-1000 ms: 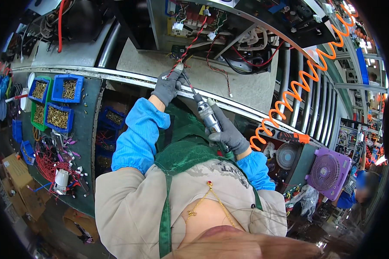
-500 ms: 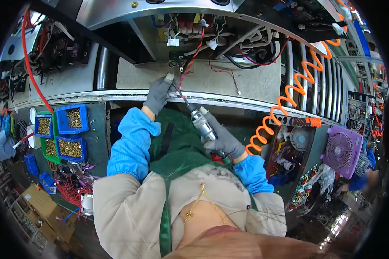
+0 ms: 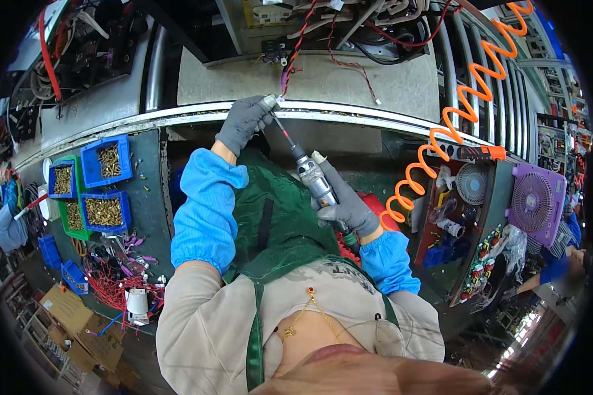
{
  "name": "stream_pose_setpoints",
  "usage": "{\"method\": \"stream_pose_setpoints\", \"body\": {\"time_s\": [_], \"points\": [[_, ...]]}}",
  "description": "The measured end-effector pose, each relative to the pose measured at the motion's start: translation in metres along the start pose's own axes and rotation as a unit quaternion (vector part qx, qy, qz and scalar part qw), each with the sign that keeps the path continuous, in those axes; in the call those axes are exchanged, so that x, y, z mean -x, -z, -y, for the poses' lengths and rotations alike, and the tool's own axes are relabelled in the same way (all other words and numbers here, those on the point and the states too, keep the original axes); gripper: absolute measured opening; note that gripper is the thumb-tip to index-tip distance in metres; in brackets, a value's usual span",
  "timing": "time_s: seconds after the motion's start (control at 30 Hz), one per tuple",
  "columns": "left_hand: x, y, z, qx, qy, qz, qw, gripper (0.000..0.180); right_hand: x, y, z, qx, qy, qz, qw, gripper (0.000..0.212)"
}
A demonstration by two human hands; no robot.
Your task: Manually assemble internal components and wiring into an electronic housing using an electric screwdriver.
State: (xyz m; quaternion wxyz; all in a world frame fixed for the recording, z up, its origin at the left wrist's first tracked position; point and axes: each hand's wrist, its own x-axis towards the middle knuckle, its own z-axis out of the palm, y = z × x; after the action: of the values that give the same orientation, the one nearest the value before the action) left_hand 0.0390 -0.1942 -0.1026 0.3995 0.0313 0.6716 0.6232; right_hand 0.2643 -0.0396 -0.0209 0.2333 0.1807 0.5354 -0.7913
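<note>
My right hand, in a grey glove, is wrapped round a silver air screwdriver. Its long thin bit slants up and left to the fingertips of my left hand. That hand, also gloved in grey, is closed in a pinch at the bit's end; what lies between the fingers is too small to make out. Just beyond the fingertips, a twisted red and dark wire with a purple part hangs down from the open metal cabinet.
Blue bins of brass-coloured fittings stand at left, above a heap of red wires. An orange coiled hose runs along the right, near a purple fan. A metal rail edges the bench. Another person is at far right.
The cabinet and bench edge sit higher in the picture now. My left fingertips and the screwdriver bit have come nearer to the hanging wire's lower end. My right hand keeps its grip.
</note>
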Motion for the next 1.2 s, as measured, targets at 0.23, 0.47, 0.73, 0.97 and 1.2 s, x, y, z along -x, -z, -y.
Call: {"method": "stream_pose_setpoints", "body": {"time_s": [0.23,0.47,0.73,0.97,1.2], "points": [[0.002,0.004,0.004,0.087,0.035,-0.004,0.996,0.036,0.001,-0.006,-0.004,-0.012,0.000,0.009,1.000,0.107],[0.018,-0.012,-0.012,0.227,0.048,0.043,0.972,0.030,-0.002,-0.011,0.000,-0.080,-0.002,-0.001,0.997,0.109],[0.005,-0.009,-0.013,0.262,0.063,0.068,0.961,0.028,-0.012,-0.005,0.000,0.002,-0.006,-0.041,0.999,0.114],[-0.040,-0.002,-0.014,0.173,-0.043,-0.161,0.971,0.032,-0.018,-0.007,0.007,-0.087,0.042,-0.044,0.994,0.115],[-0.076,0.000,-0.027,-0.530,-0.320,-0.321,0.717,0.023,-0.017,-0.004,0.012,-0.067,0.068,-0.042,0.995,0.106]]}}
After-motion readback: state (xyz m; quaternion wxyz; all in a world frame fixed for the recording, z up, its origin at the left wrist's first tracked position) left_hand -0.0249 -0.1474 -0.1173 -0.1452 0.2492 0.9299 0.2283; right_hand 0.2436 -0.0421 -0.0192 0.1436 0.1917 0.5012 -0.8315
